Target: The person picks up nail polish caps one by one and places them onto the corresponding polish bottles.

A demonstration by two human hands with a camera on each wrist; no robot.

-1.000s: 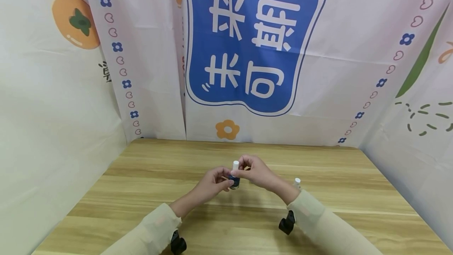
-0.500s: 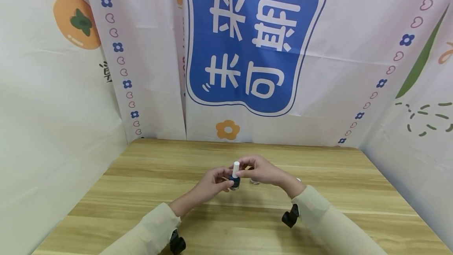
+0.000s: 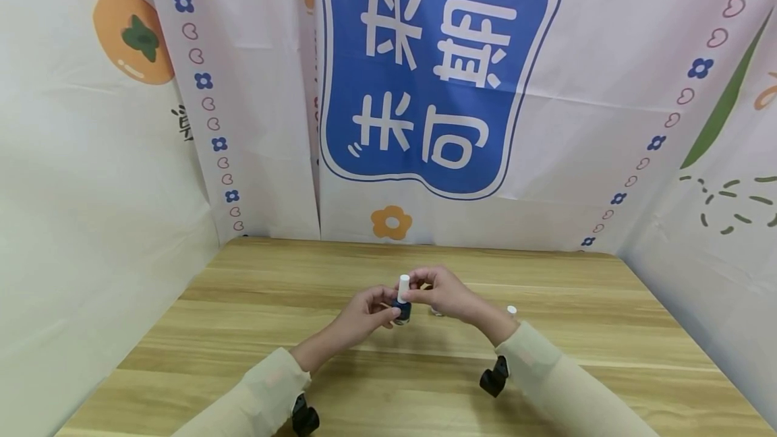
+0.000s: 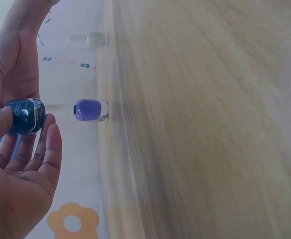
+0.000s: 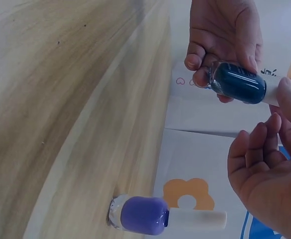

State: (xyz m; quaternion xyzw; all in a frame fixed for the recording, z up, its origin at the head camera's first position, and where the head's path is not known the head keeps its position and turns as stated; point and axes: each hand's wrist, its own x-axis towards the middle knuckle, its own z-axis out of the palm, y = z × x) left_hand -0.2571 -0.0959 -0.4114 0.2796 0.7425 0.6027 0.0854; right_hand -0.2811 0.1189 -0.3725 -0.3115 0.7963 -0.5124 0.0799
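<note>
Above the table, a dark teal nail polish bottle [image 5: 240, 83] with a long white cap [image 3: 404, 288] is held nearly upright between both hands. My left hand [image 3: 363, 313] pinches the glass body between thumb and fingers. On the cap, my right hand [image 3: 442, 293] has a thumb-and-finger grip, its other fingers loosely bent. The cap sits against the bottle's neck. A purple nail polish bottle [image 5: 144, 215] with a white cap stands on the table just beyond the right hand, which mostly hides it in the head view.
A clear bottle [image 4: 96, 40] with a white cap stands farther right, partly behind the right forearm in the head view. The wood-grain table [image 3: 243, 329] ends at a printed cloth backdrop [image 3: 273, 174], with more cloth at both sides.
The right hand and forearm shifted slightly right, then partly back, while gripping the cap. More of the cap and the purple bottle's base now show. The left hand stayed almost still.
</note>
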